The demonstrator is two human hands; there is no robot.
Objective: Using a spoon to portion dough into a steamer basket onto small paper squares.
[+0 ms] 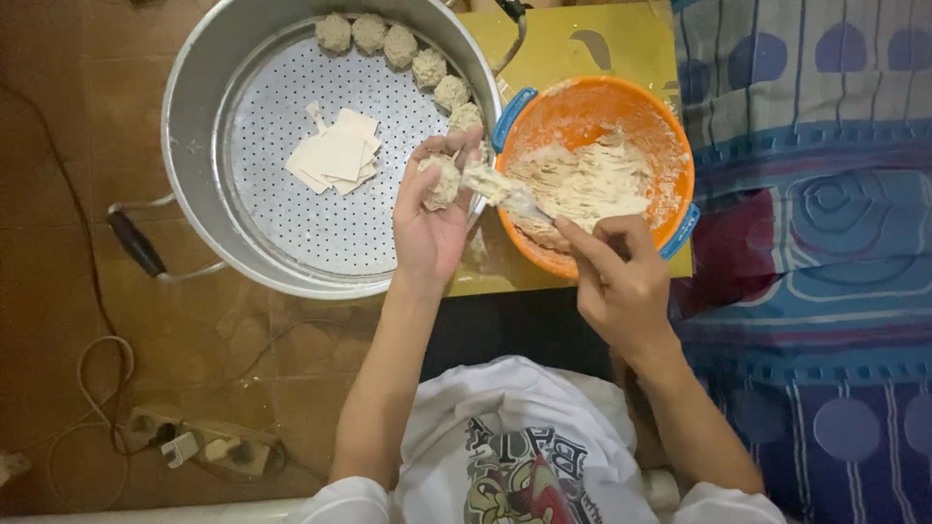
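Hiding most of the spoon (505, 190) under pale sticky filling, the right hand (621, 281) pinches its handle over the orange bowl's (670, 146) near rim. The left hand (432, 218) cups a lumpy, half-wrapped dumpling (442, 180) at the steamer's (194, 87) right edge.

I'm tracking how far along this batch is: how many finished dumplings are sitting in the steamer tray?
6, in an arc along the steamer tray's upper right rim: dumplings at and. The left hand may hide more.
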